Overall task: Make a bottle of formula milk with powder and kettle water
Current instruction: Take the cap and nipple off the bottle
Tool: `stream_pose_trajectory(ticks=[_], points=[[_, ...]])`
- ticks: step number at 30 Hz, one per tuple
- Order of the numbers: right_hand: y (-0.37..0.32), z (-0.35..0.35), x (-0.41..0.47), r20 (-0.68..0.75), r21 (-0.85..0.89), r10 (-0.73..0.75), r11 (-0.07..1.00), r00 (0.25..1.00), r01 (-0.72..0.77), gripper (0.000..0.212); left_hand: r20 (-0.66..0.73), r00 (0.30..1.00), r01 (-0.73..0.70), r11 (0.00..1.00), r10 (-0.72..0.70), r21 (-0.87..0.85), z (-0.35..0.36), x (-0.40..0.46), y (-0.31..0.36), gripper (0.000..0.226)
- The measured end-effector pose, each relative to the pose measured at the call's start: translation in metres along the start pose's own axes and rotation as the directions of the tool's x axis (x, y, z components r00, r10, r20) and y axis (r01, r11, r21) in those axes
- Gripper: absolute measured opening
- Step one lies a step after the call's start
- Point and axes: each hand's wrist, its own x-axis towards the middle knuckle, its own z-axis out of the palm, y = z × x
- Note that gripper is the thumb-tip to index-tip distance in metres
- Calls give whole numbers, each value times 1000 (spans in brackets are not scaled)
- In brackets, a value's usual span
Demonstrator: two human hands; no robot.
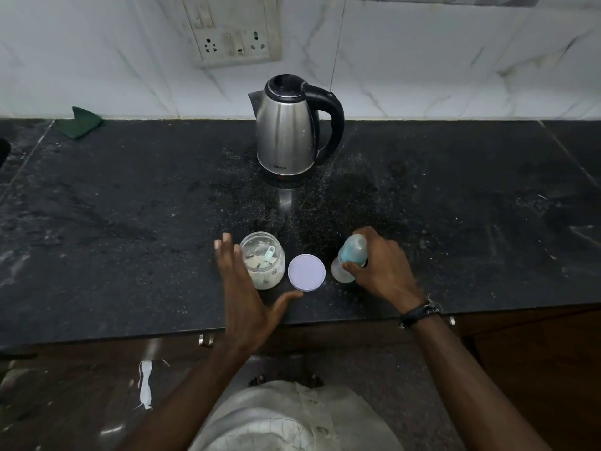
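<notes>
**Hands at the jar and bottle on a dark stone counter**

Speckled black stone forms the counter [130, 206], its surface dusted with pale flecks and backed by a white marble-veined wall carrying a grimy switch and socket plate [232, 29]. Toward the back stands a steel kettle [286, 131], a rounded cone with a black lid, spout and looped handle. A folded green cloth [81, 122] lies at the far left against the wall.

Near the front edge sits a clear, squat jar [265, 266], lid off, holding off-white powder with a pale green scoop [269, 255] resting in it. Just beside it to the right lies its flat round lid [306, 272], pale lilac and smooth.

Left hand [240, 288] is spread wide, fingers straight along the jar's left side and thumb stretched out below the lid; whether the fingers touch the glass cannot be told.

Right hand [380, 268], a dark band at its wrist, curls around a translucent baby bottle [349, 255] with a bluish tint, tilted leftward, thumb across its front and fingers behind.
</notes>
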Motion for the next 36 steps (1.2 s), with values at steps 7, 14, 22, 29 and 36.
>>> stream_pose_trajectory(ticks=[7,14,22,29,36], points=[[-2,-1,2,5,-27,7,1000,1000,-7,56,152,964,-175,953,217,-247,27,2,56,96],[-2,-3,3,7,-17,5,1000,1000,-5,54,461,875,337,867,-145,-367,77,27,66,101],[-5,-5,2,33,-85,5,996,999,-3,55,497,861,301,895,-106,-331,103,41,51,81],[-15,-18,3,-33,-281,-50,959,998,39,66,446,893,236,909,-63,-343,106,43,46,69],[-42,-21,12,-54,-456,-1,889,999,-24,53,444,891,250,920,-97,-301,107,43,45,62]])
